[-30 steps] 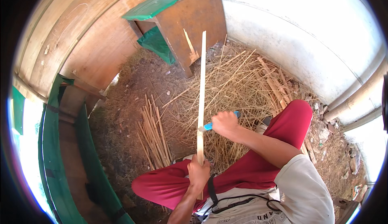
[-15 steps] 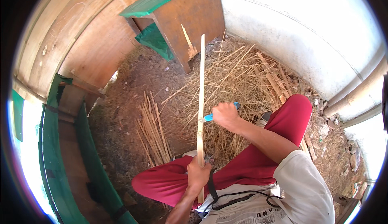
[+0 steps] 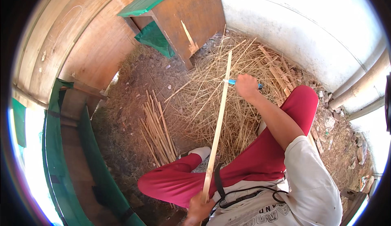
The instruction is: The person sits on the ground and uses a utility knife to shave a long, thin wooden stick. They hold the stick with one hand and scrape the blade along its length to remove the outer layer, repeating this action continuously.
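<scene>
A long, pale bamboo strip (image 3: 218,130) slants away from my lap over the shavings. My left hand (image 3: 199,208) is closed around its near end, close to my waist. In my closed right hand (image 3: 247,86) is a blue-handled knife (image 3: 231,81), whose blade meets the strip near its far end. The fingers of the right hand hide most of the handle.
Thin shavings (image 3: 207,108) are heaped before me. A bundle of split sticks (image 3: 158,130) lies left of them, and more wooden strips (image 3: 277,79) lie right. A brown wooden box with a green cover (image 3: 189,16) stands ahead, beside a white wall (image 3: 285,30). A green-lined trough (image 3: 95,152) runs along the left.
My right hand and the knife have moved farther away along the strip. The strip's far end has swung right, and my left hand has come nearer my body.
</scene>
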`<action>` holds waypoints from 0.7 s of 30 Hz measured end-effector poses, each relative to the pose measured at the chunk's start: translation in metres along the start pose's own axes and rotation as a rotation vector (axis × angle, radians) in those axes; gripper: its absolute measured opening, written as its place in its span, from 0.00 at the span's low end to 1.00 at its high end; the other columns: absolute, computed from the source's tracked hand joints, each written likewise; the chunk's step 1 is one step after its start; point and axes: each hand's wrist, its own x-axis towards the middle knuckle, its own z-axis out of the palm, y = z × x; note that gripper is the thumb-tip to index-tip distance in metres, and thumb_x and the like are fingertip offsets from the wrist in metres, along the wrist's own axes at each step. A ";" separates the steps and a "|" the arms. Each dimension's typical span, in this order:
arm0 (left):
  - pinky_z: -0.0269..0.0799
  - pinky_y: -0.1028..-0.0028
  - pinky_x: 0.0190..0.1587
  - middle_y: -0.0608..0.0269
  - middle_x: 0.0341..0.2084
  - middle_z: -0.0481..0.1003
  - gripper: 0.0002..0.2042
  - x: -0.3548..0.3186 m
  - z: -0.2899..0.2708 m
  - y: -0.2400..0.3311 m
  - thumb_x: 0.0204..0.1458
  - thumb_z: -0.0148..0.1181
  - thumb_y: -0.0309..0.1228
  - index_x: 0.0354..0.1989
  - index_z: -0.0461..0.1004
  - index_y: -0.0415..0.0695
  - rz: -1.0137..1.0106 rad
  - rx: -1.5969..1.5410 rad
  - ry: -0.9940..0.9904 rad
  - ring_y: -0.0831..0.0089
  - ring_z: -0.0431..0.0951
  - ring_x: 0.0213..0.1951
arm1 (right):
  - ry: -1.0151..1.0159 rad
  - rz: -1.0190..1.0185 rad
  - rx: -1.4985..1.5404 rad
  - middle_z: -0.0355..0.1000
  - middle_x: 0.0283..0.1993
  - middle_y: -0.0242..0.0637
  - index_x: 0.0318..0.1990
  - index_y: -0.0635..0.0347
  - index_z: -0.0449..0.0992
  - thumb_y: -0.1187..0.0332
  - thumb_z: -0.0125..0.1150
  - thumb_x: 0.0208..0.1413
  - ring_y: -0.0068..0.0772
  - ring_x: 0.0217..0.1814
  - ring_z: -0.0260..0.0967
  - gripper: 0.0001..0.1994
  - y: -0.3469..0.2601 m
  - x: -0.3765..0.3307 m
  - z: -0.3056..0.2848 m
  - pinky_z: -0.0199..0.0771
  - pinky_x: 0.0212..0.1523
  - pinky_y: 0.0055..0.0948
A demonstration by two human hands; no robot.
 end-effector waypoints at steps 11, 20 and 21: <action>0.68 0.65 0.25 0.56 0.15 0.69 0.08 -0.057 -0.088 -0.064 0.45 0.63 0.25 0.24 0.68 0.38 -0.030 0.242 0.361 0.65 0.72 0.20 | 0.048 0.286 -0.055 0.80 0.36 0.46 0.36 0.63 0.82 0.71 0.63 0.52 0.47 0.41 0.81 0.07 0.044 0.017 0.015 0.81 0.40 0.39; 0.65 0.69 0.22 0.61 0.12 0.66 0.09 -0.047 -0.110 -0.088 0.45 0.63 0.23 0.21 0.66 0.38 0.122 0.359 0.681 0.75 0.67 0.18 | 0.106 0.061 0.164 0.78 0.28 0.45 0.33 0.62 0.82 0.64 0.62 0.56 0.37 0.27 0.78 0.11 -0.002 -0.001 -0.013 0.78 0.29 0.37; 0.65 0.69 0.22 0.61 0.12 0.66 0.09 -0.038 -0.102 -0.084 0.45 0.63 0.23 0.21 0.66 0.38 0.138 0.295 0.652 0.76 0.67 0.18 | 0.022 0.019 0.213 0.74 0.22 0.40 0.33 0.61 0.82 0.58 0.61 0.59 0.30 0.18 0.72 0.14 -0.014 -0.004 -0.020 0.76 0.22 0.34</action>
